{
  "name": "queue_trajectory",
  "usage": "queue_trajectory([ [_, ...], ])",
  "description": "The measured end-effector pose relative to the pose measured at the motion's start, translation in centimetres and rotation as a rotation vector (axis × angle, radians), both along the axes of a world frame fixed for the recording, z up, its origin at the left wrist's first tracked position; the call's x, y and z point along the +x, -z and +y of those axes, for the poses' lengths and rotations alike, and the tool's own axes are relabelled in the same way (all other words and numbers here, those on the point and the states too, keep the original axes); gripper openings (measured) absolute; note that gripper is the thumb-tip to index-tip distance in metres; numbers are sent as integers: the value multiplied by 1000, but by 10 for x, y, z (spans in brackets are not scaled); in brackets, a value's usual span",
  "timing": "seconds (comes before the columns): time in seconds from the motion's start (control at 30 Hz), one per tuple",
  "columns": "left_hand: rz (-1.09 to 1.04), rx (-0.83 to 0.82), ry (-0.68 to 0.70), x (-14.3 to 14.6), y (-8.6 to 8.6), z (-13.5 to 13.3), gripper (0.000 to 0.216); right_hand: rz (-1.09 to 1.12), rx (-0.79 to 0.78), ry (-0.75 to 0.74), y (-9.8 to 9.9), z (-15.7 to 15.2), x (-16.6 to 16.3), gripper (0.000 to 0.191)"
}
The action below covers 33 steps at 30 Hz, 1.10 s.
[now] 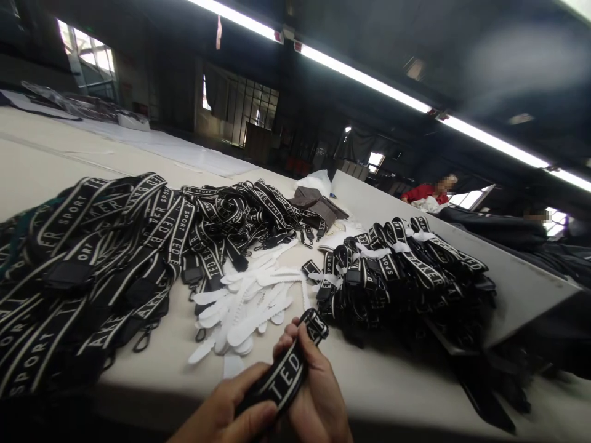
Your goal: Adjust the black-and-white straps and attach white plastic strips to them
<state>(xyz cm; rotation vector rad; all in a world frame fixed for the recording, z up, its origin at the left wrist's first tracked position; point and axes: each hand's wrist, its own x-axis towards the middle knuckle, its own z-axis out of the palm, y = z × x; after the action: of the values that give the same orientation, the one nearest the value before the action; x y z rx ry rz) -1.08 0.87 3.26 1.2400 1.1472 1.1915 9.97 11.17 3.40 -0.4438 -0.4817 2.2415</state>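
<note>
My left hand (228,412) and my right hand (316,394) both grip one folded black strap (289,369) with white lettering, low at the table's near edge. The right thumb presses on the strap's folded upper end. Just beyond my hands lies a loose pile of white plastic ties (252,301). A big heap of unbundled black straps (92,258) spreads to the left. To the right sits a stack of folded straps bound with white ties (397,271).
The long pale table (397,381) runs away to the left and back. A brown pouch (316,206) and a white bag lie behind the straps. A person in red (425,192) sits at a far table. Dark fabric covers the right side.
</note>
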Motion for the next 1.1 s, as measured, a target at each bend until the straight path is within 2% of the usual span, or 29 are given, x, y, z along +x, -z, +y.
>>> queue_trajectory([
  [0.07,22,12,47,-28,-18,20,41,1,98,-21,-13,25,-2,46],
  [0.1,48,37,6,-44,-30,33,42,-9,210,11,-17,40,-5,49],
  [0.2,36,268,-275,-97,-72,79,35,-234,664,217,-17,91,-24,43],
  [0.23,-45,363,-381,-113,-84,95,28,-381,826,280,-13,108,-35,35],
  [0.27,-147,424,-403,-128,-94,109,21,-536,983,312,-9,126,-47,27],
  [0.33,-362,452,-450,-153,-104,131,7,-794,1260,309,-1,158,-78,14],
  [0.43,-512,340,-452,-177,-96,139,8,-985,1506,225,2,198,-130,14],
  [0.57,-513,234,-495,-192,-76,129,8,-1078,1616,52,-8,235,-187,10],
  [0.63,-515,192,-490,-194,-71,127,10,-1127,1663,-34,-13,246,-205,16],
  [0.7,-512,165,-466,-193,-70,128,13,-1190,1694,-103,-16,251,-213,20],
  [0.83,-453,187,-422,-187,-68,132,16,-1320,1691,-168,-16,248,-215,13],
  [0.97,-371,228,-438,-185,-66,132,37,-1355,1709,-130,-18,234,-207,16],
  [1.03,-357,227,-452,-187,-67,132,43,-1325,1729,-34,-24,223,-197,17],
  [1.1,-358,233,-471,-189,-68,132,47,-1290,1731,133,-33,208,-179,9],
])
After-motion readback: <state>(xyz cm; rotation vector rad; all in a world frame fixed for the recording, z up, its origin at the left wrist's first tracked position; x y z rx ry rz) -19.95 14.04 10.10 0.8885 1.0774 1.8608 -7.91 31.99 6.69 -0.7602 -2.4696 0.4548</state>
